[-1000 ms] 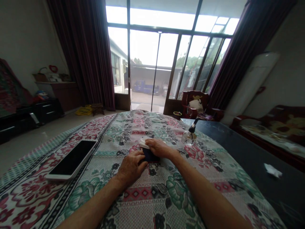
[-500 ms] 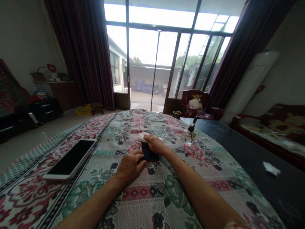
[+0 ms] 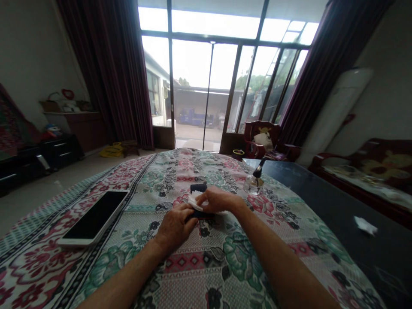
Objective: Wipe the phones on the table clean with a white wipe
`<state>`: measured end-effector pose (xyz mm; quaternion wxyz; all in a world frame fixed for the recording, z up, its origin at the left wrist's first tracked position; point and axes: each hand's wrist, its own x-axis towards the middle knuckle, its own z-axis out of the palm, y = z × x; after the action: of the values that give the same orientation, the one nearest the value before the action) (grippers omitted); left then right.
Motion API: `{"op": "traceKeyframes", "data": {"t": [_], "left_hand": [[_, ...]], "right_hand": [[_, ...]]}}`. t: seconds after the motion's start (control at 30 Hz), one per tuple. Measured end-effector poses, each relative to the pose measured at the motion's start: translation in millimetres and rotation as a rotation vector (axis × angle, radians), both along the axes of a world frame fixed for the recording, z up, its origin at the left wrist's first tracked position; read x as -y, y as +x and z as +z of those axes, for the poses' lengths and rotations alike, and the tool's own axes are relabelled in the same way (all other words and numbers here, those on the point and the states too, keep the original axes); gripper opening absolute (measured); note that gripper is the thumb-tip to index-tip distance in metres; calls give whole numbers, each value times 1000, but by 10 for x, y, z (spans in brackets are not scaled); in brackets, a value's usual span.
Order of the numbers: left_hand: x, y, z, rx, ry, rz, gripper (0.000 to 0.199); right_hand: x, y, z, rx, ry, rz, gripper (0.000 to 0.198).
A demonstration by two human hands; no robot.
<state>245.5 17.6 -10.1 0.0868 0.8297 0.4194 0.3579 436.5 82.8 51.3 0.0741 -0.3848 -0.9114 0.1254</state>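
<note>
A dark blue flat object point(image 3: 198, 187), like a small booklet or case, lies on the floral tablecloth point(image 3: 183, 274); its exact kind is unclear. My left hand point(image 3: 174, 224) grips its near left edge between thumb and fingers. Bunched in the fingers of my right hand point(image 3: 221, 199) is a white tissue point(image 3: 195, 201), pressed on the dark surface. That hand and the tissue cover the object's middle, so only its far end and a near strip show.
To the left lies a large white phone point(image 3: 95, 216) with a black screen. A clear glass bottle with a black top point(image 3: 254, 183) stands beyond my right forearm. On the dark table point(image 3: 341, 201) at right rests a crumpled white tissue point(image 3: 365, 225).
My right hand has drawn the tissue from the far end of the dark blue object towards me, uncovering that end. My left hand stays at the edge.
</note>
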Motion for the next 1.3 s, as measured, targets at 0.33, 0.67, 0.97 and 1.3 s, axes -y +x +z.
{"op": "traceKeyframes", "data": {"t": [0.33,0.67,0.97,1.3], "left_hand": [[-22,4,-34,-22,13,26,18],[-40,6,-91,-15,60,57,17],[-46,8,-102,-22,49,54,17],[-89,-5,-109,63,35,152,20]], "right_hand": [[-99,-160,-143,-23,117,52,27],[-443,-45,-502,-173,208,-190,34],[-282,-135,-355,-79,175,-55,31],[4,14,-201,-101,47,145,34]]}}
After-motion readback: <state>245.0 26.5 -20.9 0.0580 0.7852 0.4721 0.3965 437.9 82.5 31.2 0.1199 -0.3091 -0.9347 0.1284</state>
